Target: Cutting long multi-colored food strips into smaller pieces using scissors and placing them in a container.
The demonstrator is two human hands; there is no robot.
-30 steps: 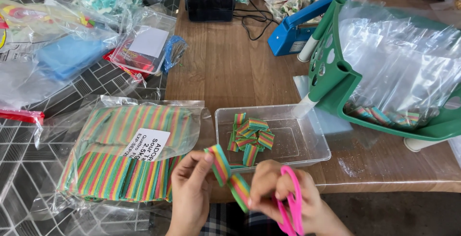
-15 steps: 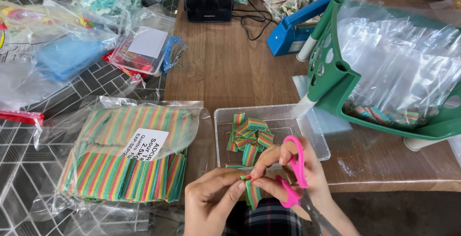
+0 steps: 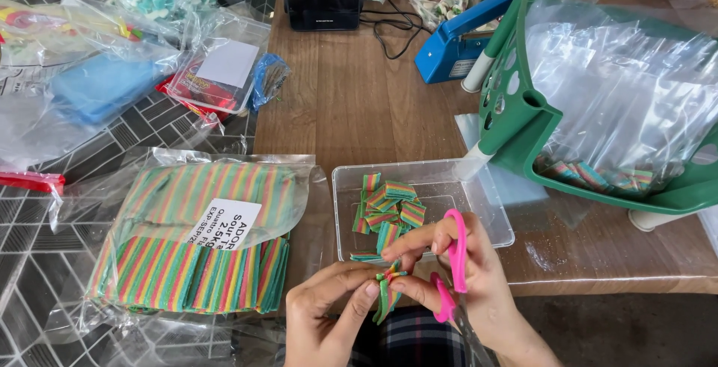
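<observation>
A: Status at the near edge of the counter point(image 3: 359, 113)?

B: Left hand point(image 3: 325, 322) pinches a rainbow candy strip point(image 3: 384, 297) between thumb and fingertips; fingers narrow, closed on it. Right hand point(image 3: 467, 285) has its fingers through the loops of pink scissors point(image 3: 452, 262), closed around the handles. Blades are hidden behind the hands, so it can't be told whether they are open.

A: Where is the strip relative to the tray?

B: Just near of the clear plastic tray point(image 3: 493, 210), held off the counter edge, above a plaid lap. Tray holds a small pile of cut candy pieces point(image 3: 387, 214).

A: Risks?

B: Three, as judged from this view. One: left fingertips sit touching the strip right beside the scissors, so a cut taken close could nick them. Two: the strip hangs outside the tray, so a piece cut there could drop to the lap or floor instead of the pile. Three: the strip looks folded, so a cut could come out uneven.

A: Anything else around?

B: Left of the tray, a clear bag of uncut rainbow strips point(image 3: 194, 240) with a white label. Far right, a green basket point(image 3: 523, 128) lined with a clear bag, a few candy pieces at the bottom. Far centre, a blue heat sealer point(image 3: 464, 45) and a black box point(image 3: 323, 4). None of them touch the hands.
</observation>
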